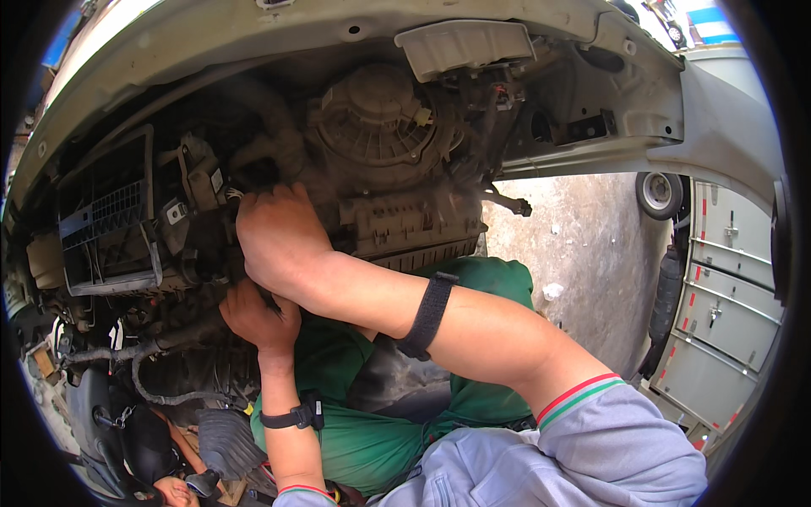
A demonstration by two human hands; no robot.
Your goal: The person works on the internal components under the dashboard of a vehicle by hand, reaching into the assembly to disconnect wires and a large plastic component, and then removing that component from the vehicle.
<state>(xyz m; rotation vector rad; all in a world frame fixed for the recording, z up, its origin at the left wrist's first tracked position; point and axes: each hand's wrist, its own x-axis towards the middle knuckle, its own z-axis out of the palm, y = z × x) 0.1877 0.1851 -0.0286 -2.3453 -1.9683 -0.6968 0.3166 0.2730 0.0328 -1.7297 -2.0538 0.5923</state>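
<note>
I am reaching into the stripped dashboard area of a vehicle. My right hand [283, 226] is curled with its knuckles up among dark parts left of the blower motor housing [372, 110]. Just below it, my left hand [260, 317] is closed beside a dark pipe [190, 334]. The fingertips of both hands are turned away, so what they grip is hidden. Thin light wires [234, 193] show by the right knuckles. A bracket with a small label [203, 173] sits left of that hand. Right of it is a dusty ribbed plastic housing [410, 220].
A rectangular black frame with a grille [110, 228] stands at the left. Overhead runs a metal body panel [321, 42] with a pale plastic box [465, 49]. Another person [148, 439] is by the steering wheel [89, 422], lower left. A grey panelled truck side [731, 296] stands right.
</note>
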